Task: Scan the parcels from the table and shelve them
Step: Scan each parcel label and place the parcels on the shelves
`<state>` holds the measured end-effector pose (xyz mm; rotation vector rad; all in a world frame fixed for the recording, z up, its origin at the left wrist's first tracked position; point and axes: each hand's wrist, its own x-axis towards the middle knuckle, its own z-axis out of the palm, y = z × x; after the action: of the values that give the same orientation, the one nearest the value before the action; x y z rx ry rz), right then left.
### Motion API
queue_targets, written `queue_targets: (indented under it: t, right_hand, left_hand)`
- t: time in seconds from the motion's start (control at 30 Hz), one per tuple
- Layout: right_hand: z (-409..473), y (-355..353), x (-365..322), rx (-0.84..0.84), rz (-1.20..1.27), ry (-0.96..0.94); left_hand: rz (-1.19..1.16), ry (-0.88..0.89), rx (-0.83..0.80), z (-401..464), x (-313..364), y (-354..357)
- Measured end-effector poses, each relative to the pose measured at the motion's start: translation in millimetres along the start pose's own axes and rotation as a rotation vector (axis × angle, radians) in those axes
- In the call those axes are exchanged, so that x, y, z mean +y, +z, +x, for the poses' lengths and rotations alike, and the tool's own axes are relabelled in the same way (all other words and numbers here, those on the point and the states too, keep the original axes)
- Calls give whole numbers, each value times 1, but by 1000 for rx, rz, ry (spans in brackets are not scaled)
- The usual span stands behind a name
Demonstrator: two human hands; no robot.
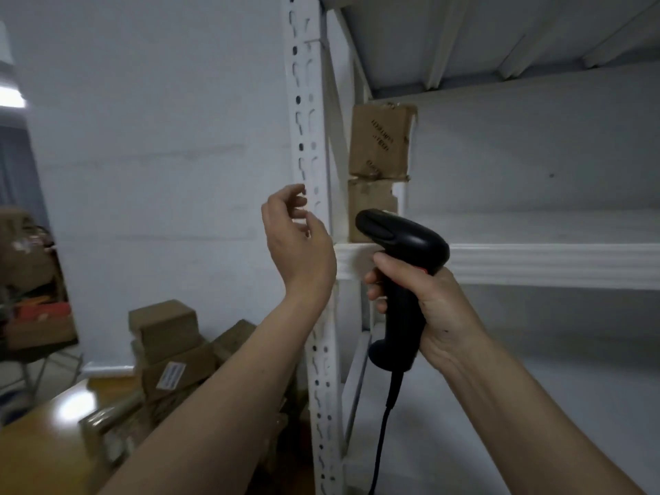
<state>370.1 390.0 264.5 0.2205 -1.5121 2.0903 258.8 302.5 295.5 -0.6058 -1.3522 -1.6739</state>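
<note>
Two brown cardboard parcels stand stacked at the left end of a white metal shelf (535, 260): the upper parcel (380, 141) on the lower parcel (371, 201). My right hand (425, 309) grips the handle of a black barcode scanner (400, 244), its head just in front of the lower parcel, its cable hanging down. My left hand (296, 234) is raised beside the shelf's perforated upright (307, 137), fingers loosely curled, holding nothing. More brown parcels (168, 344) lie piled on the wooden table (39, 434) at lower left.
The shelf to the right of the stacked parcels is bare, as is the level below. A white wall stands behind the table. Cluttered boxes (28, 280) sit on a stand at far left.
</note>
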Motion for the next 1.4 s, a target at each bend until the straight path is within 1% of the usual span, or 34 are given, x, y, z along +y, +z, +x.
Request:
queue_targets:
  t: [0.2, 0.3, 0.4, 0.5, 0.63, 0.8, 1.0, 1.17, 1.23, 1.3, 1.4]
  right_hand:
    - [-4, 40, 64, -44, -13, 134]
    - [-5, 58, 100, -44, -26, 195]
    - [-5, 80, 144, -18, -49, 280]
    - [-4, 106, 190, 7, -44, 372]
    - [5, 134, 245, 105, -51, 514]
    - [27, 168, 299, 201, -61, 605]
    - [55, 208, 340, 253, -83, 580]
    - [88, 228, 349, 283, -70, 517]
    - [105, 233, 346, 263, -87, 470]
    - [123, 238, 341, 232, -103, 434]
    - [154, 245, 333, 244, -153, 416]
  left_hand:
    - [85, -216, -51, -33, -69, -72]
    - [137, -323, -130, -57, -108, -112]
    - [257, -455, -240, -81, -156, -159]
    - [391, -550, -331, -95, -203, -208]
    - [465, -681, -399, -90, -252, -261]
    - [532, -723, -453, -58, -301, -304]
    - [555, -737, -437, -11, -343, -334]
    - [592, -675, -381, 29, -355, -335]
    - [603, -647, -362, 43, -356, -330]
    - [610, -628, -363, 54, -358, -324]
    - [607, -620, -378, 69, -357, -314]
